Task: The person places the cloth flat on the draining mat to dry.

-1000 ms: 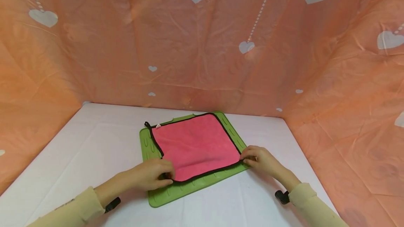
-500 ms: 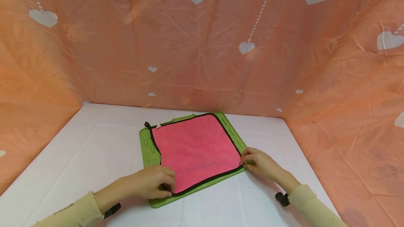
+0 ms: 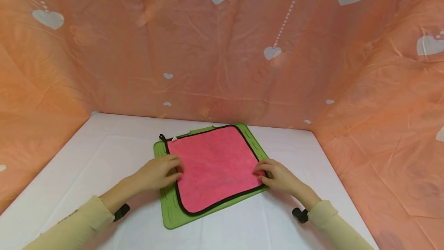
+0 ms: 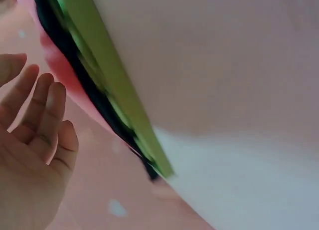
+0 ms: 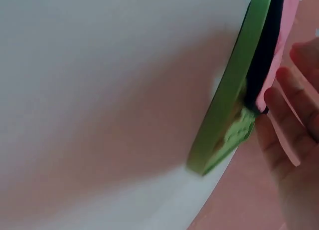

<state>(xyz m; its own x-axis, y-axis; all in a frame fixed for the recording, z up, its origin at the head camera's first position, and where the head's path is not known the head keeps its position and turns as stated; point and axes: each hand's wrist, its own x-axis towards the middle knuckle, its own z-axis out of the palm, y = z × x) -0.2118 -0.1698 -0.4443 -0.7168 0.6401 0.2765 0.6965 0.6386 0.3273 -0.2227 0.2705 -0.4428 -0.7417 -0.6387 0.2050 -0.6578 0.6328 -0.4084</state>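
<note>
A pink cloth (image 3: 215,169) with black edging lies spread flat on a green ridged mat (image 3: 169,213). It has a black loop and a small white tag at its far left corner. My left hand (image 3: 157,173) is over the cloth's left edge, fingers loosely bent and holding nothing. In the left wrist view those fingers (image 4: 42,110) show apart from the black edging (image 4: 94,95). At the near right corner hovers my right hand (image 3: 279,176), its fingers relaxed with nothing between them. The right wrist view shows these fingers (image 5: 279,140) close beside the mat's rim (image 5: 219,120).
A white tabletop (image 3: 114,142) surrounds the mat. Orange drapes (image 3: 187,49) with white hearts stand along the back and both sides. Each wrist carries a small black device (image 3: 300,215) below a beige sleeve (image 3: 333,223).
The cloth's near left corner was drawn toward the near side and flattened, then let go. My left hand has moved away up the left edge; my right hand has let go of its corner and shifted slightly left.
</note>
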